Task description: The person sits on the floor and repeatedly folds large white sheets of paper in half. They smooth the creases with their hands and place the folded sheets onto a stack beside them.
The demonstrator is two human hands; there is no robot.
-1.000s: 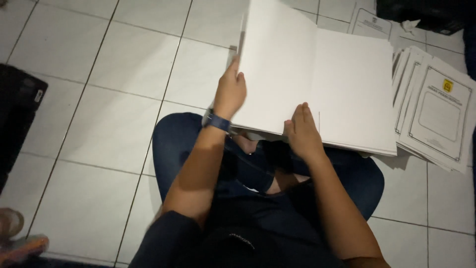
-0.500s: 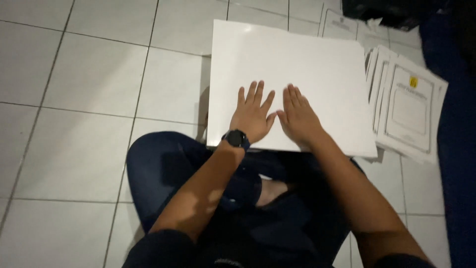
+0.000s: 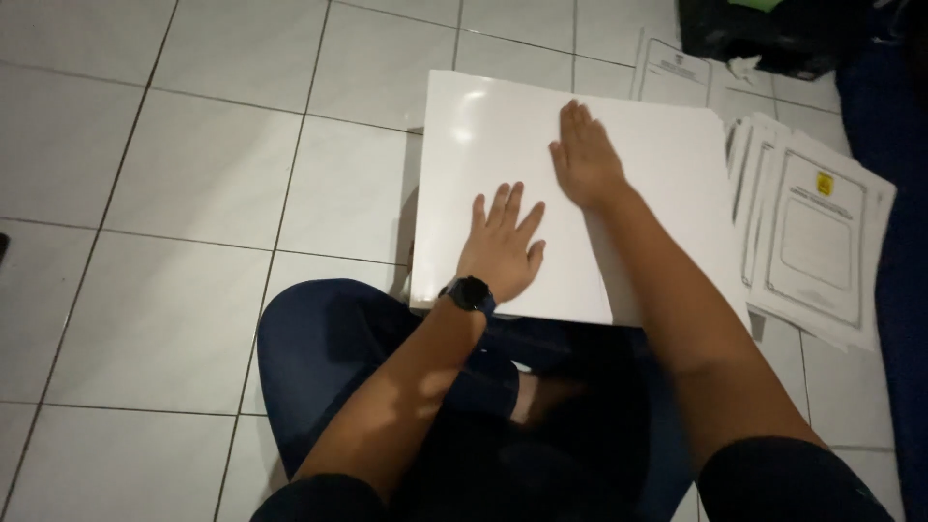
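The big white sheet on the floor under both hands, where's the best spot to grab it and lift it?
Probably the left edge of the white sheet. It lies flat with that side overhanging bare tile, while printed papers crowd the right. The left hand is nearest it; the right hand presses farther up.

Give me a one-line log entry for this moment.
left hand: flat on white sheet | right hand: flat on same sheet, farther up | sheet: on floor at knees | printed papers: stacked to its right
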